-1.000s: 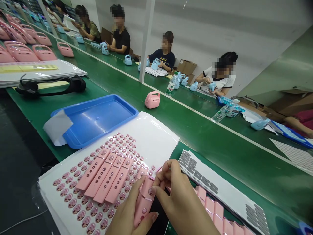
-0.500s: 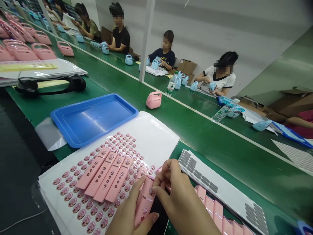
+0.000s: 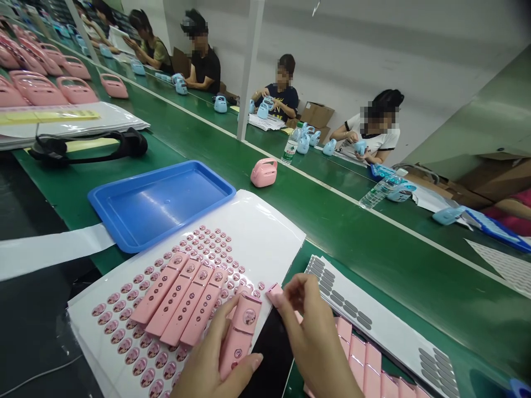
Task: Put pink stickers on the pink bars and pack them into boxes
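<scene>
My left hand (image 3: 222, 354) is closed round a pink button panel (image 3: 244, 326), a slim bar with a round picture sticker near its top and small buttons below. My right hand (image 3: 311, 326) is off to the panel's right, thumb and curled fingers apart, with nothing visible between them. By its thumb tip shows the end of another pink piece (image 3: 274, 288), mostly covered by the hand. Under my left hand lies a sheet of round picture stickers (image 3: 136, 326). Several finished-looking pink panels (image 3: 178, 301), each with a round sticker, rest side by side on that sheet.
A blue tray (image 3: 166, 202) stands behind the sheet. More pink panels (image 3: 359, 359) and a sheet of grey oval stickers (image 3: 385, 326) lie at right. A pink handled case (image 3: 264, 172) sits on the green belt (image 3: 332, 221). Co-workers handle blue cases across it.
My right hand has drawn away to the right from the panel's top, uncovering the round sticker. The panel has tilted to face me more. A white strip now shows left of the tray.
</scene>
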The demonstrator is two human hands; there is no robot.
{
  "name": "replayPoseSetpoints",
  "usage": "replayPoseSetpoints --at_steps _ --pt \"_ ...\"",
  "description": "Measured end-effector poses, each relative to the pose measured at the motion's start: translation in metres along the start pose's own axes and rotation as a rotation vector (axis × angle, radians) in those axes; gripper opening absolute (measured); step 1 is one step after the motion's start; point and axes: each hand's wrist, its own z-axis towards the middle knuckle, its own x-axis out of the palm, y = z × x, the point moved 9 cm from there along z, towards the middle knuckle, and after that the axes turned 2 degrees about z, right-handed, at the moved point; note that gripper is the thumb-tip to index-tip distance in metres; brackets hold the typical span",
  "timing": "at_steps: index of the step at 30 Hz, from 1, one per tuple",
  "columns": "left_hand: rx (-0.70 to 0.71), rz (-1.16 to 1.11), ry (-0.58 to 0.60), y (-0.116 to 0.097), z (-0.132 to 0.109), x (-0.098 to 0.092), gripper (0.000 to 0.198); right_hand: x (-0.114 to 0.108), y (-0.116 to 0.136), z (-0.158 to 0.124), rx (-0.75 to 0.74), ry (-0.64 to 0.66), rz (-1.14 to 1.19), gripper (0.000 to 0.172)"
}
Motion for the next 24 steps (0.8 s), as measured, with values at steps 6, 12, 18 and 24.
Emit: replayPoseSetpoints --at_steps 6,12,18,24 --pt "-0.238 0.151 -0.254 0.011 0.009 -0.09 0.071 0.013 -0.067 -0.005 -0.225 -0.14 -0.633 0.038" --pt "-0.187 0.5 -0.484 0.026 0.055 -0.204 0.067 0.024 -0.091 -0.001 -0.172 -0.097 -0.706 0.009" --pt "-0.054 0.453 -0.245 0.05 0.091 -0.171 0.08 0.011 -0.085 0.003 0.053 -0.049 -0.288 0.019" --pt "0.023 0.666 -0.303 0.044 0.086 -0.149 0.073 0.034 -0.045 0.009 0.11 0.071 0.261 0.038"
